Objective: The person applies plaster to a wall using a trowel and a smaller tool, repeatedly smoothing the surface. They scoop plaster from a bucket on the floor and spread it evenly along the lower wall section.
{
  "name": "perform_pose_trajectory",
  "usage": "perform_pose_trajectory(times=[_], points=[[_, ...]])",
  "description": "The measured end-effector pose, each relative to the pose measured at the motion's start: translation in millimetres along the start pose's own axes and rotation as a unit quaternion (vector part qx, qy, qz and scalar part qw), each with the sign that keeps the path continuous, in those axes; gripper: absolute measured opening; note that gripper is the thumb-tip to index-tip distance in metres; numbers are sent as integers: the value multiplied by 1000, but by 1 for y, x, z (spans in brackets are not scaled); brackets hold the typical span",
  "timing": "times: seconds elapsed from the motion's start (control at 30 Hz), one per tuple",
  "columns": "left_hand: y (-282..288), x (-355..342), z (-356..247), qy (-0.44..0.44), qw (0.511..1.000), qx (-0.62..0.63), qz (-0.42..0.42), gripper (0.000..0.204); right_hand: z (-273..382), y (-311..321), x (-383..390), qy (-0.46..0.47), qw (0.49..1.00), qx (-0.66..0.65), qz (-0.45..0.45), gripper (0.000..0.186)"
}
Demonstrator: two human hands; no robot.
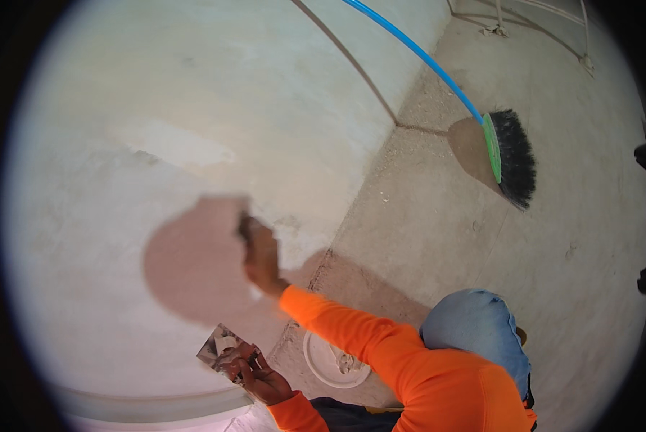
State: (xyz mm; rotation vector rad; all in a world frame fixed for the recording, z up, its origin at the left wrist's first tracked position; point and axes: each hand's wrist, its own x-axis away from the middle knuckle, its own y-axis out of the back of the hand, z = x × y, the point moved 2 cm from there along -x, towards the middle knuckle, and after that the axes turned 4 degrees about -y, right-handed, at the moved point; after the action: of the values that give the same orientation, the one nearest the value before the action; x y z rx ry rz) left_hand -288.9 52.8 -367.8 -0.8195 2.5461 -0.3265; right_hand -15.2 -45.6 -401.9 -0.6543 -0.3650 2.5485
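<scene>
My right hand [262, 253] reaches out to the pale wall [172, 155]. Its fingers are closed on a dark, thin-edged tool [246, 226], smeared by motion, whose kind I cannot make out; it is at or very close to the wall. Lower down, my left hand [268, 383] grips a flat, metal-looking plate [211, 351] with whitish and brownish patches on its face, its lower corner hidden by the fingers. Below my right forearm, a round white tub or lid [311, 366] with pale lumpy stuff in it sits on the floor by the wall.
A broom with a blue handle [423, 55], green head [491, 147] and black bristles [517, 158] leans on the wall, bristles on the floor [438, 223]. Pale metal legs [585, 36] stand at the far right. My bent knee in jeans [470, 319] is at the right.
</scene>
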Motion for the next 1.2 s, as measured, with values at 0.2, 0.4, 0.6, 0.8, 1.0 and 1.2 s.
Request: perform_pose_trajectory(times=[0.2,0.4,0.6,0.8,1.0,1.2], points=[[7,-4,3,2,999,-5,-33,48,-161,109,-32,-253,921,130,-265,43],[4,-5,3,-12,1000,-6,13,49,-212,156,-48,-179,926,192,-271,48],[9,-7,6,-5,999,-25,-27,51,-209,144,-81,-140,923,290,-211,55],[5,-4,0,4,1000,-13,-12,50,-120,65,7,-100,966,231,-61,62],[0,-3,-3,0,1000,-20,-16,50,-208,152,-51,-394,857,125,-307,39],[4,-2,0,2,1000,6,16,51,-149,119,-111,-345,907,49,-236,43]])
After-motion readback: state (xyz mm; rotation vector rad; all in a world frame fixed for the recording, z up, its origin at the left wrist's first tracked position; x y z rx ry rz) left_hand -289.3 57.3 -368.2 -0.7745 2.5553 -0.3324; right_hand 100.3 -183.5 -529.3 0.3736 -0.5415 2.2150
